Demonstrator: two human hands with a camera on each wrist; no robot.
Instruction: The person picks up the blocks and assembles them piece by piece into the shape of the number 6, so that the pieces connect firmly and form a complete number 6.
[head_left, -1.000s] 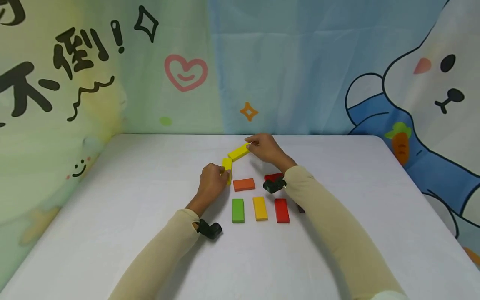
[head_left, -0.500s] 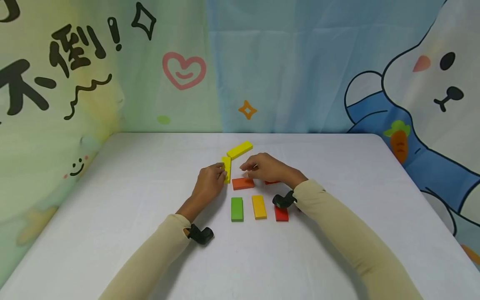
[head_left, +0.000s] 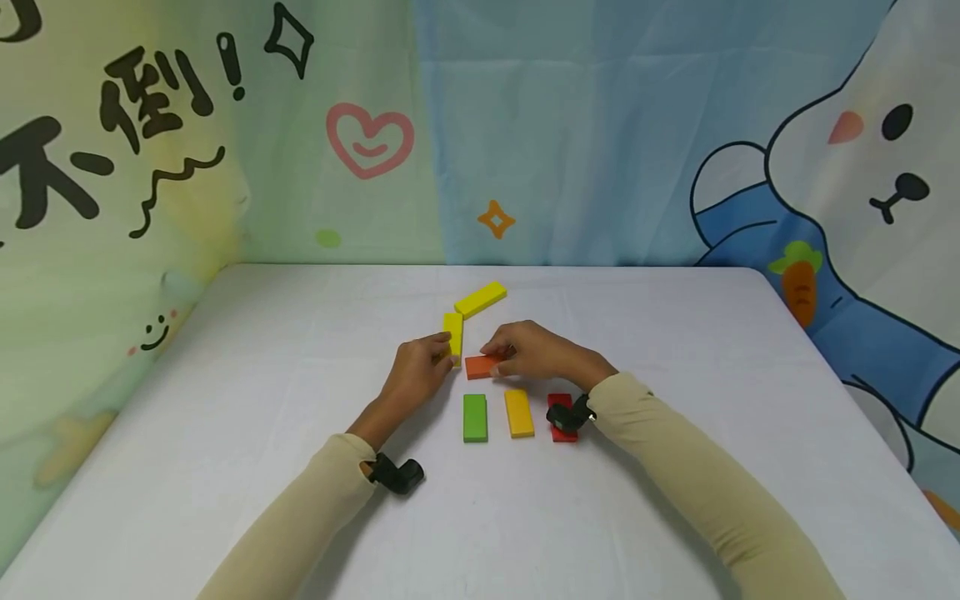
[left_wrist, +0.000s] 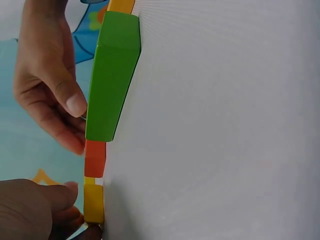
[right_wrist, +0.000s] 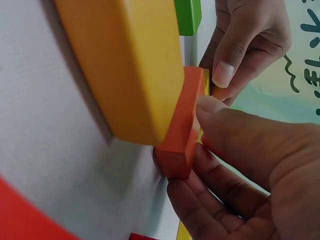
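The orange block [head_left: 477, 367] is a flat, smooth bar with sharp edges; it lies on the white surface [head_left: 225, 392], its long side running from left to right. Its left end is just beside the lower end of the near yellow block [head_left: 457, 331], which points away from the person. The far yellow block [head_left: 481, 299] lies obliquely behind. In front, the green block [head_left: 475, 418], the amber block [head_left: 519, 413] and the red block [head_left: 564, 435] form a row.

The right hand [head_left: 528, 350] comes from the right with bent fingers; its grip pinches the orange block, thumb on the near edge. The left hand [head_left: 417, 367] reaches from the left, and its grip holds the near yellow block between thumb and finger. Both forearms slant inward in beige sleeves [head_left: 292, 517].
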